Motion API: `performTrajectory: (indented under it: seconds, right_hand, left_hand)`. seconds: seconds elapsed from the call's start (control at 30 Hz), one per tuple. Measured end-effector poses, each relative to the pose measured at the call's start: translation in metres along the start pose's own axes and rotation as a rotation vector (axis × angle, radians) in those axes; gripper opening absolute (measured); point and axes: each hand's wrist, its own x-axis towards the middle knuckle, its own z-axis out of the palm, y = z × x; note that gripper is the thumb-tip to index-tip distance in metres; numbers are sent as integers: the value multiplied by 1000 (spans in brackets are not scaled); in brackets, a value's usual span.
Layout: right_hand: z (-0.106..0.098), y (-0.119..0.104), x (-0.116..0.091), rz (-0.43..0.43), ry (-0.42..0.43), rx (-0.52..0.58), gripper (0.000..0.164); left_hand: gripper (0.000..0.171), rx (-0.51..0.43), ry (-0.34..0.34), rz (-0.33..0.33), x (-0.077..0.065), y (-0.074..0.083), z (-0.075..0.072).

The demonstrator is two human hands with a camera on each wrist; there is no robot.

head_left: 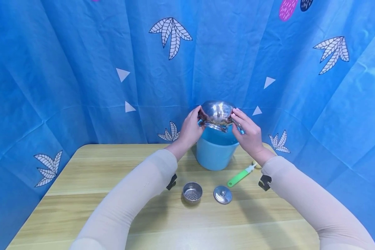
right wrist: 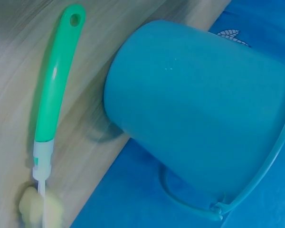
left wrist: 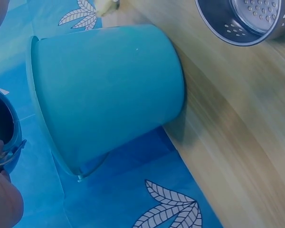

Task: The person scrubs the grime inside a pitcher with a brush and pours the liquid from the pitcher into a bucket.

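Note:
Over the mouth of a light blue bucket [head_left: 217,154], both hands hold a shiny metal teapot [head_left: 218,111] tipped with its opening downward. My left hand [head_left: 190,129] grips its left side, and the right hand [head_left: 248,133] grips the right side, with fingers on the body and thumb lower down. At the edge of the left wrist view, fingers lie at the rim of the teapot [left wrist: 14,123]. Its inside is hidden in the head view. In the right wrist view the bucket [right wrist: 194,104] shows, but neither the hand nor the teapot.
Nearer on the wooden table [head_left: 112,173] stand a perforated metal strainer basket [head_left: 192,193] and a small round metal lid [head_left: 223,194]. A green-handled sponge brush [head_left: 240,177] lies right of the bucket. A blue patterned curtain [head_left: 162,80] hangs behind the table.

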Motion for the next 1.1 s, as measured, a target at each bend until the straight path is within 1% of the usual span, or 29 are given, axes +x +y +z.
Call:
performTrajectory:
  seconds: [0.33,0.6,0.77,0.87,1.1]
  right_hand:
    - [-2,-5,10,0,24,19,45]
    - [-3,-6,15,-18,36,27,46]
    - [-4,-3,14,-45,32,8,47]
    - [-4,-3,14,-55,28,-2,47]
    - [-5,-4,15,-78,32,-10,45]
  left_hand:
    - [82,-31,12,3,3,3,-4]
    - [82,-33,-16,-7,4,5,-7]
    - [82,-34,-15,-10,4,5,-6]
    - [82,-45,-5,-9,4,5,-5]
    - [83,-35,18,4,2,5,-3]
